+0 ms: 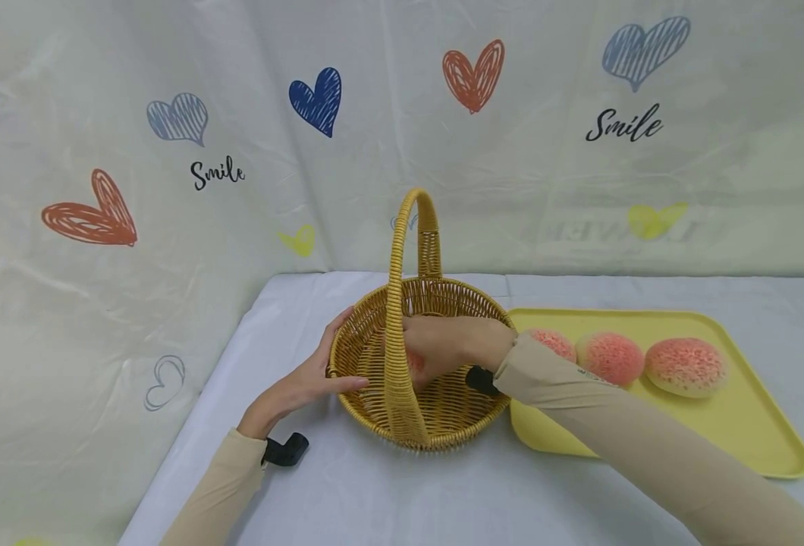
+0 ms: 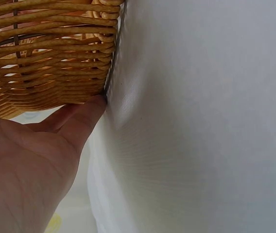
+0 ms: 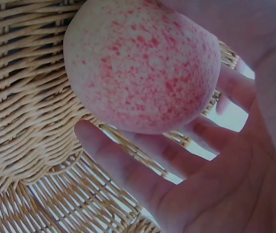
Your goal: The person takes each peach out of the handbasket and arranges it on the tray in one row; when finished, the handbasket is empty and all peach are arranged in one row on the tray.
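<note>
A golden wicker basket (image 1: 456, 413) with a tall arched handle (image 1: 397, 318) stands on the table. My left hand (image 1: 309, 375) holds its left side, thumb over the rim and fingers along the outer wall. In the left wrist view, fingertips (image 2: 92, 114) touch the weave low down, close to the cloth. My right hand (image 1: 443, 345) reaches inside the basket, past the handle. It holds a pink-speckled peach (image 3: 143, 68) between thumb and fingers, near the woven inside. The handle and hand cover part of this peach in the head view.
To the right, a yellow tray (image 1: 750, 447) carries three peaches, one partly behind my right sleeve (image 1: 600, 417). The tray's left edge lies close to the basket. A white cloth covers the table (image 1: 347, 500), and a curtain printed with hearts (image 1: 473, 76) hangs behind.
</note>
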`<state>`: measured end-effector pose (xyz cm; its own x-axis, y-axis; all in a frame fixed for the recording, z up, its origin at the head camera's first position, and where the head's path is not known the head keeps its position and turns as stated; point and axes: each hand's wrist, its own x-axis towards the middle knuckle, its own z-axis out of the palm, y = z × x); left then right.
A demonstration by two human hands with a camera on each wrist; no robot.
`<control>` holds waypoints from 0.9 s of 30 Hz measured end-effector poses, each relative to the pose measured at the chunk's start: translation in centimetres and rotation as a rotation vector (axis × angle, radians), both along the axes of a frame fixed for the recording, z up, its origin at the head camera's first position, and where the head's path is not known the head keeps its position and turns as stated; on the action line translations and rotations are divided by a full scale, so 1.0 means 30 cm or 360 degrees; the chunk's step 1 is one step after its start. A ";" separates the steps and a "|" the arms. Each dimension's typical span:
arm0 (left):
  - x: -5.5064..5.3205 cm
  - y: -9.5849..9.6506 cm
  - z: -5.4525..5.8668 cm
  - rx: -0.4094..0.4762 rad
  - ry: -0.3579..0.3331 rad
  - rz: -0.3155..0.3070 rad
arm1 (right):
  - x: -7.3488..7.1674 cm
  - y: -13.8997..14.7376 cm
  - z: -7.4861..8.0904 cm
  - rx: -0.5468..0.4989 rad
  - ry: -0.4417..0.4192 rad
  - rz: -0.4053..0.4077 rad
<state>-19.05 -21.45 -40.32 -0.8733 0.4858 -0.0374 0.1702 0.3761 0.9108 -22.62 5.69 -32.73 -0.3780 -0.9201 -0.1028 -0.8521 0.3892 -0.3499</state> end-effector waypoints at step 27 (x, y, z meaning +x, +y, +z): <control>0.004 0.000 0.000 0.0011 -0.0015 0.0004 | 0.061 0.264 0.158 -0.0168 0.0040 -0.0303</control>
